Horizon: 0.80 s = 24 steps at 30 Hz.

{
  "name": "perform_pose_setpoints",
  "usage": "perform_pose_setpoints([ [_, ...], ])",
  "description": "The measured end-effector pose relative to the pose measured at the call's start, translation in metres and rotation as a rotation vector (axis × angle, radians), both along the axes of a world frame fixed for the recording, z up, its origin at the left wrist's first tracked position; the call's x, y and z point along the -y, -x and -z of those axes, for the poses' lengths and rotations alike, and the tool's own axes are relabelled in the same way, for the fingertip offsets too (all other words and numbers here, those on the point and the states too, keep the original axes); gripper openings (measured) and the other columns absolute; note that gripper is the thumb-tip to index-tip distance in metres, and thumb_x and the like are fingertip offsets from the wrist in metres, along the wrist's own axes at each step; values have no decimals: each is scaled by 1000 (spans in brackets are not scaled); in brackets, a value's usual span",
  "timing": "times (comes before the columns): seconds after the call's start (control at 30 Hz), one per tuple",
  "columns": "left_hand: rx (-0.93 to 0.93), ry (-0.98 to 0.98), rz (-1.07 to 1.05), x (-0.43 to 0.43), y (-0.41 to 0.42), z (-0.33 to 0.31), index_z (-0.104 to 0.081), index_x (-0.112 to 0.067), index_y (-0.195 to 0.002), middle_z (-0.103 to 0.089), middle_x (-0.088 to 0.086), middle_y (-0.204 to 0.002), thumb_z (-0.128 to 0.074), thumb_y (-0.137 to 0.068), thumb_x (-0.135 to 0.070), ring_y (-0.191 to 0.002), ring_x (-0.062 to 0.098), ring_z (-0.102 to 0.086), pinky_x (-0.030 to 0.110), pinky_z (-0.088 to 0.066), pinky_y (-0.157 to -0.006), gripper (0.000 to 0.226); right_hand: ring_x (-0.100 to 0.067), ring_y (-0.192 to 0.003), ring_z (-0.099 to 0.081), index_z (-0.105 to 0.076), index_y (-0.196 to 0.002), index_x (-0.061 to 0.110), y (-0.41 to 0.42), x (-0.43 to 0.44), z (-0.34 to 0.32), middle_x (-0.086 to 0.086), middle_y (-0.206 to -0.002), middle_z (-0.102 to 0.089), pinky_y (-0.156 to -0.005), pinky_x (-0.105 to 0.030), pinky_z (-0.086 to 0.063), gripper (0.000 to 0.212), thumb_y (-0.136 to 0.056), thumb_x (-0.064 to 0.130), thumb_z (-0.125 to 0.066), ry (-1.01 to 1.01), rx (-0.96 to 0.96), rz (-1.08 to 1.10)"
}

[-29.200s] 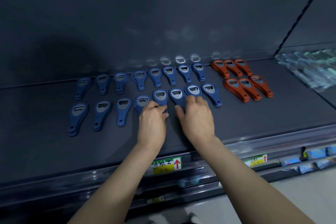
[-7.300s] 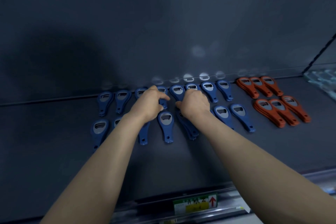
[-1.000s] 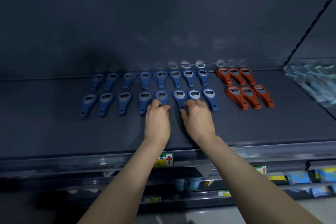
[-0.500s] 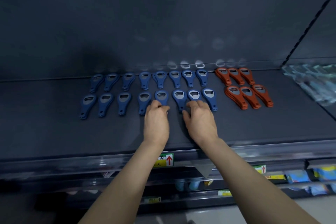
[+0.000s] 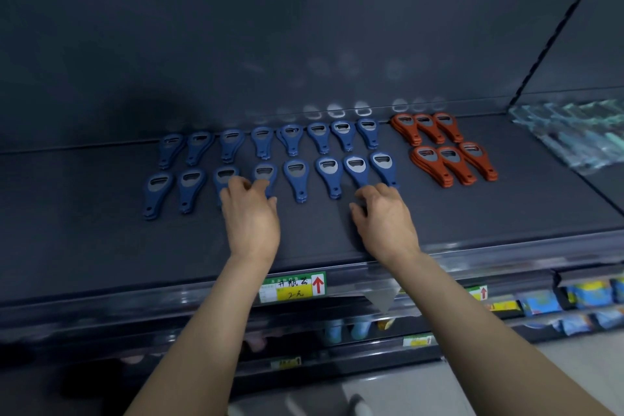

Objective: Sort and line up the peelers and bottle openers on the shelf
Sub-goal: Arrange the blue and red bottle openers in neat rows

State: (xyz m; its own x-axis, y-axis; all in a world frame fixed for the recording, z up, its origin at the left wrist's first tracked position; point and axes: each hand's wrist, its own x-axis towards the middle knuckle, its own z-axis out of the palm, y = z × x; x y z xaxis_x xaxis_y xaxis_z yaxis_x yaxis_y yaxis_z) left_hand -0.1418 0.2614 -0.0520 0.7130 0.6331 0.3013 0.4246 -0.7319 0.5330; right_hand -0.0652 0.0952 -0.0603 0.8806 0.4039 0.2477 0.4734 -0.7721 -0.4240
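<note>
Blue steel-headed bottle openers (image 5: 295, 176) lie in two rows on the shelf (image 5: 101, 246), orange openers (image 5: 449, 164) at three o'clock. I see my left hand (image 5: 250, 218) spread, fingers resting on front-row handles at twelve o'clock; my right hand (image 5: 385, 221), loosely bent, empty, touches handles at twelve.
</note>
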Motion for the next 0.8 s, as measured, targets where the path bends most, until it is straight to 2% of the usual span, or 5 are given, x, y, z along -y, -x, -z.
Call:
perform_pose_setpoints([
  [0.13,8,77,42,-9,-3,5,-59,-1,-122,-47,15,-116,-53,-93,-5,-105,29,-48,25,-35,-81,30,-29,-103,-49,-61,-111,3,3,-3,2,-14,-103,-59,-81,-33,-39,25,-92,18,-55,-19,4,12],
  [0.4,27,87,52,-10,-5,14,-66,1,-107,-53,14,-108,-51,-94,-4,-97,28,-52,13,-23,-69,21,-28,-101,-50,-62,-106,2,3,-1,4,-13,-100,-59,-78,-29,-37,22,-92,17,-55,-43,9,30],
  [0.63,24,83,55,-6,-8,12,-65,3,-110,-53,14,-106,-50,-94,-5,-94,27,-53,26,-37,-72,23,-28,-98,-51,-63,-104,2,2,1,5,-13,-96,-59,-77,-30,-39,20,-91,16,-56,-64,28,-4],
  [0.8,35,75,53,-5,-7,10,-64,3,-112,-53,15,-107,-55,-92,-5,-91,28,-55,29,-40,-76,23,-29,-95,-52,-64,-99,1,1,2,5,-14,-94,-60,-73,-29,-38,17,-90,14,-57,-78,34,-50],
])
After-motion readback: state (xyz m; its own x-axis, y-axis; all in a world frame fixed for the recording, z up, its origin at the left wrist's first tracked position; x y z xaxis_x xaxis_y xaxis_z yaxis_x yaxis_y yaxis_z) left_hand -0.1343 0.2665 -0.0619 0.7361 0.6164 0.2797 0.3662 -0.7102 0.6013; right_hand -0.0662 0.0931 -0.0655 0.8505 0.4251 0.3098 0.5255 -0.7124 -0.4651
